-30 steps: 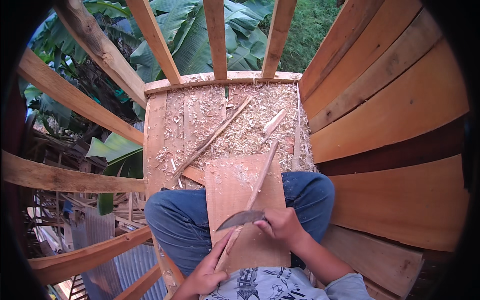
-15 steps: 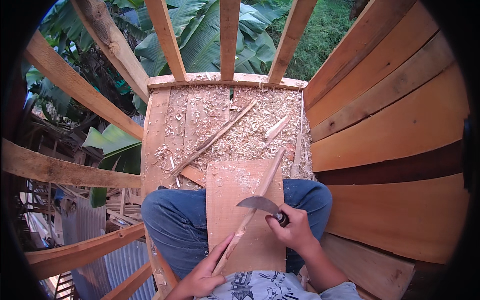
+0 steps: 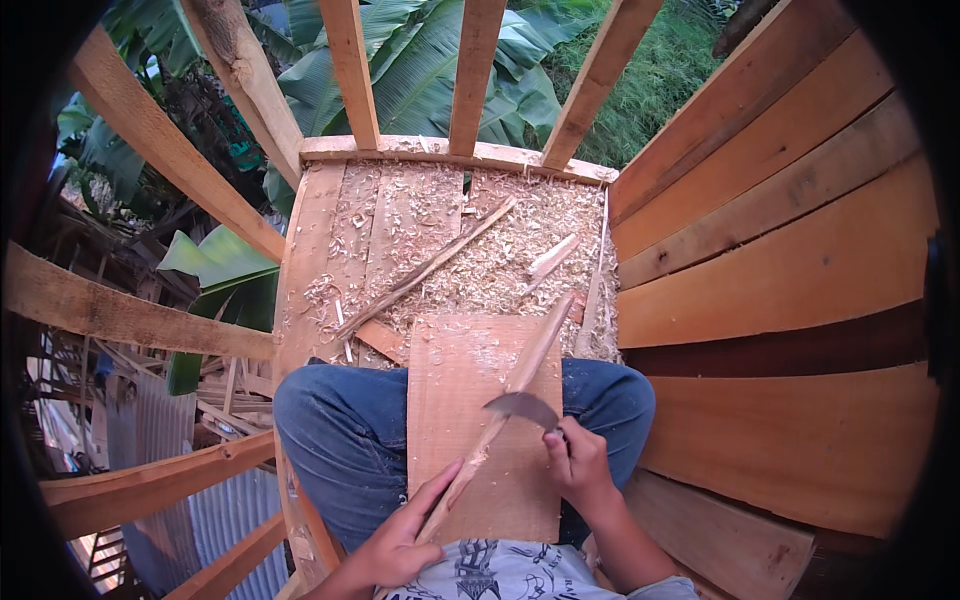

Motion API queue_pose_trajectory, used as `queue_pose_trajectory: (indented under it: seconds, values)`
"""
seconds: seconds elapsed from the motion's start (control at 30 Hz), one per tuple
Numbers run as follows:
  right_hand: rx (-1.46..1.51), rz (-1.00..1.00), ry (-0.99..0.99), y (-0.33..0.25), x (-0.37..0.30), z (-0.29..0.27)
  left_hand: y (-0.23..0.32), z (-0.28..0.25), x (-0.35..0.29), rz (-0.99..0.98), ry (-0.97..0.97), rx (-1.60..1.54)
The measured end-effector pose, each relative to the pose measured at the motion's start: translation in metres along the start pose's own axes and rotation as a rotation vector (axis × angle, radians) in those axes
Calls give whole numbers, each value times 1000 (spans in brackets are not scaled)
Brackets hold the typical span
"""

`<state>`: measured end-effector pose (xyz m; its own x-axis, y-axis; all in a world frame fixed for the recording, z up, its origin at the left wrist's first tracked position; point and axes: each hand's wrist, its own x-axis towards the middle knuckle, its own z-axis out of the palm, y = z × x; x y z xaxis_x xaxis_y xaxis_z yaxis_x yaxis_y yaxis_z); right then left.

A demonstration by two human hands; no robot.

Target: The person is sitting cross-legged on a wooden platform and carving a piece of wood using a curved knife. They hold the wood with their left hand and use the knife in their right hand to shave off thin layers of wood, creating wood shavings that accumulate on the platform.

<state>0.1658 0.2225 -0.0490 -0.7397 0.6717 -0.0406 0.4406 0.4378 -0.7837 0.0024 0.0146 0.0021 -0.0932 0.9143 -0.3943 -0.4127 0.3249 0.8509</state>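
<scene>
Wood in the form of a long, slender stick (image 3: 533,358) is being gripped near its lower end by the left hand (image 3: 405,540), the forefinger being stretched along its side and the thumb being set close to its near end. The stick is being held at a slant over a flat board (image 3: 440,430), its upper end being pointed away from the grey shirt (image 3: 480,570) and toward the right. By the right hand (image 3: 582,462), a knife (image 3: 527,406) with a curved blade is being clasped at the handle, the fingers being curled around it so that most of the handle is being hidden. The blade is being held crosswise over the middle of the stick, its tip being directed to the left; whether the edge is being pressed into the wood cannot be told.

The board is being supported across the lap, between legs in blue jeans (image 3: 335,420). Beyond it, the plank floor (image 3: 312,230) is being thickly covered by curled shavings (image 3: 480,285), among which a second stick (image 3: 430,268) is being borne slantwise, with a short pale offcut (image 3: 553,257) apart from it to the right. The floor is being bounded by spaced wooden rails (image 3: 470,80) and, on the right, by a wall of broad boards (image 3: 770,270). Between the rails, large green leaves (image 3: 420,90) are being seen.
</scene>
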Motion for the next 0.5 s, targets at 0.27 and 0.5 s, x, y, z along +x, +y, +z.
queue_pose_trajectory:
  seconds: [0.27, 0.5]
  values:
    - [-15, -134, -167, -18, -11, 4, -7, 3, 0, -4, 28, -15]
    - [-78, -47, 19, 7, 23, -1, -4, 0, 0, 0, 25, -31]
